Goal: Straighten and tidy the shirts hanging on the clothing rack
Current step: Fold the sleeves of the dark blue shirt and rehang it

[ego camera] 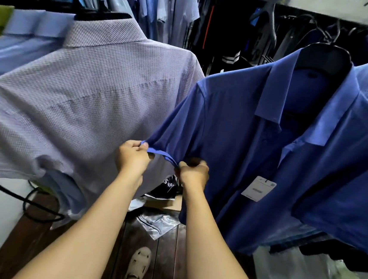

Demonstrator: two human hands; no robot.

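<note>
Both hands, left hand (133,157) and right hand (193,170), pinch the blue shirt (235,133) sleeve hem (162,154), stretched between their fingers, probably to pull it flat.

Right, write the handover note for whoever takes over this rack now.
Left grip: pinches the outer end of the sleeve hem of the blue shirt.
Right grip: pinches the same hem nearer the shirt's body; the hem is stretched between them.
The blue shirt hangs on a black hanger, front facing you, price tag dangling. The checked shirt hangs to its left, back facing you.
Done: nothing clearly finished.
Left: probably smooth and release this sleeve, then tidy the checked shirt's rumpled sleeve.
</note>
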